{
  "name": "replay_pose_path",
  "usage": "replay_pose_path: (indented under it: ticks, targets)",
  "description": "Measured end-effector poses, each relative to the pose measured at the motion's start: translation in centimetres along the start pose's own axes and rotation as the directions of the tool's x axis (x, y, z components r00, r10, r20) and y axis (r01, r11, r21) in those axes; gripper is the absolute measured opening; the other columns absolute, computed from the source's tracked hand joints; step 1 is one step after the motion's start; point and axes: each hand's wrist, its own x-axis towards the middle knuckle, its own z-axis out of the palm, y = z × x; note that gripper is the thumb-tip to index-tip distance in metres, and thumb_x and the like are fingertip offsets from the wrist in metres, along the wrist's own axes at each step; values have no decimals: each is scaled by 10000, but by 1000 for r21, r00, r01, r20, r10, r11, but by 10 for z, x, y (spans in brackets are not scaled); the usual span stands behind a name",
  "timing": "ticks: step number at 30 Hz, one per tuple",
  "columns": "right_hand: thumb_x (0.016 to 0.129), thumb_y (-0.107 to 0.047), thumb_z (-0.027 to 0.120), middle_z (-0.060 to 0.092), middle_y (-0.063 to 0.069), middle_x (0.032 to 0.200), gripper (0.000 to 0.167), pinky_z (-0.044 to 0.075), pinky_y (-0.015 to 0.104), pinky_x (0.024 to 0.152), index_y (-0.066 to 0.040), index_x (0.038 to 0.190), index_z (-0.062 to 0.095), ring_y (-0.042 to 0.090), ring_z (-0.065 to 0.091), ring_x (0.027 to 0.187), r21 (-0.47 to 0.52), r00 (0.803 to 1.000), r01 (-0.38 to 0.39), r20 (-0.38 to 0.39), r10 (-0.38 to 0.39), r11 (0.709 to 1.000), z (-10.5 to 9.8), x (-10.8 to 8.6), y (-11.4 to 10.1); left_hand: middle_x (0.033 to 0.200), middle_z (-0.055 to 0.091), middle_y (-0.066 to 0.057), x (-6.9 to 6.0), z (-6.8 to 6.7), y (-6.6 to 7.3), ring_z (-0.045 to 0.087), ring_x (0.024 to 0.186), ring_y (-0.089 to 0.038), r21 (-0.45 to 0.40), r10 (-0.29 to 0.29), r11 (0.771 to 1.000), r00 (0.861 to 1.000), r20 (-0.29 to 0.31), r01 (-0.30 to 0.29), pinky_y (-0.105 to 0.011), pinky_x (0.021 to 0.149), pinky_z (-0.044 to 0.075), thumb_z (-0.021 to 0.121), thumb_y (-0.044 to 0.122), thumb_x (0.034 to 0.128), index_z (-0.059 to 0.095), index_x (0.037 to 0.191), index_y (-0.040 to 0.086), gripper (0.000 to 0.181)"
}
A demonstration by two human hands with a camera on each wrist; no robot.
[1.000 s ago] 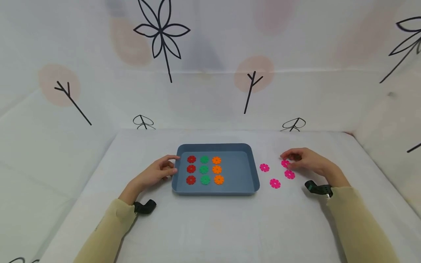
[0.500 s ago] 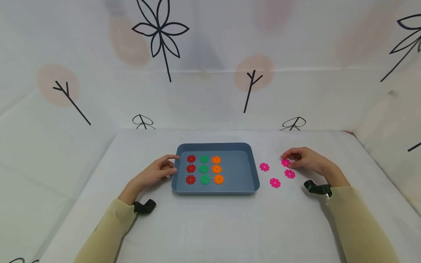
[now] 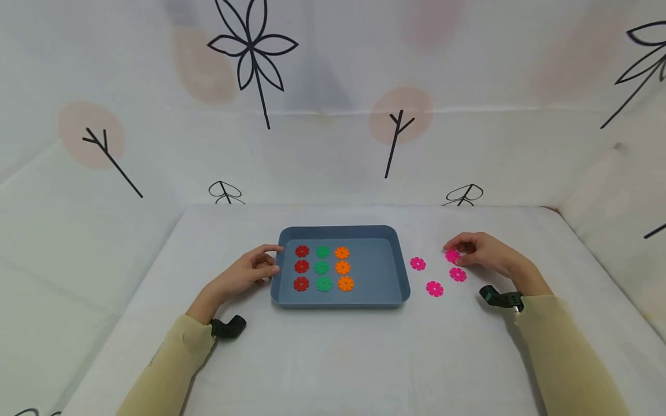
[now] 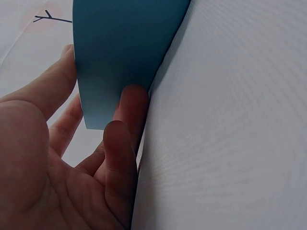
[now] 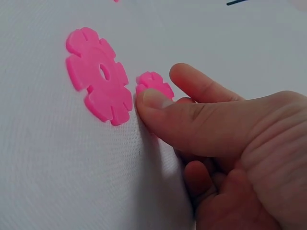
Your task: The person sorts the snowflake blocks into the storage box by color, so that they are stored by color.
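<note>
At the left end of the blue-grey tray [image 3: 378,271], my left hand [image 3: 241,274] holds the rim with thumb and index finger. The left wrist view shows its curled lower fingers [image 4: 133,105] against the tray's outer wall [image 4: 117,52]. To the right of the tray, my right hand [image 3: 489,254] pinches a pink notched building disc [image 5: 152,79], its thumb covering part of it. Beside it lies another pink disc [image 5: 98,76], flat on the cloth. Inside the tray are columns of red discs [image 3: 302,266], green discs [image 3: 322,267] and orange discs [image 3: 342,267].
Two more loose pink discs lie between the tray and my right hand, one near the tray's right wall [image 3: 418,264] and one closer to the front [image 3: 434,289]. A white cloth [image 3: 333,358] covers the table. Patterned fabric walls [image 3: 322,156] stand behind and at both sides.
The pink disc at my right fingers has shifted very slightly toward the back. Both hands and the tray otherwise stay almost in place.
</note>
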Motion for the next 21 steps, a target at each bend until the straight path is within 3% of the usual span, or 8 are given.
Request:
replay_pose_path:
  ticks: [4, 10, 17, 21]
  targets:
    - [849, -61, 758, 541, 146, 1068, 382, 502, 264, 732, -25, 1215, 653, 309, 463, 1016, -9, 1000, -18, -12, 18, 1000, 1, -1, -3, 1109, 584, -136, -2, 1, 4, 572, 913, -305, 3, 4, 1000, 1000, -2, -4, -391, 788, 490, 629, 169, 994, 441, 1461, 85, 510]
    - [853, -82, 765, 537, 129, 1035, 363, 482, 258, 720, -10, 1191, 653, 289, 459, 997, -24, 999, -24, -30, 23, 999, 3, 1, -3, 1114, 586, -113, 2, -2, -8, 574, 901, -274, 1, 21, 1000, 1000, -4, -21, -369, 771, 493, 661, 259, 977, 458, 1457, 162, 530]
    - [850, -128, 782, 530, 130, 1023, 364, 484, 262, 728, -13, 1168, 647, 290, 457, 999, -13, 998, -37, -48, 36, 999, 5, 2, 1, 1110, 583, -126, -1, -1, -3, 570, 907, -293, 2, 10, 1000, 1000, -2, -10, -380, 772, 491, 637, 190, 991, 436, 1468, 96, 526]
    - [849, -167, 789, 541, 130, 1020, 366, 487, 268, 738, -24, 1161, 661, 294, 469, 999, -15, 997, -45, -62, 44, 999, 6, 2, 1, 1117, 582, -115, 2, -2, -11, 575, 909, -277, -3, 11, 1000, 1000, -5, -11, -376, 776, 493, 662, 250, 976, 453, 1463, 151, 538]
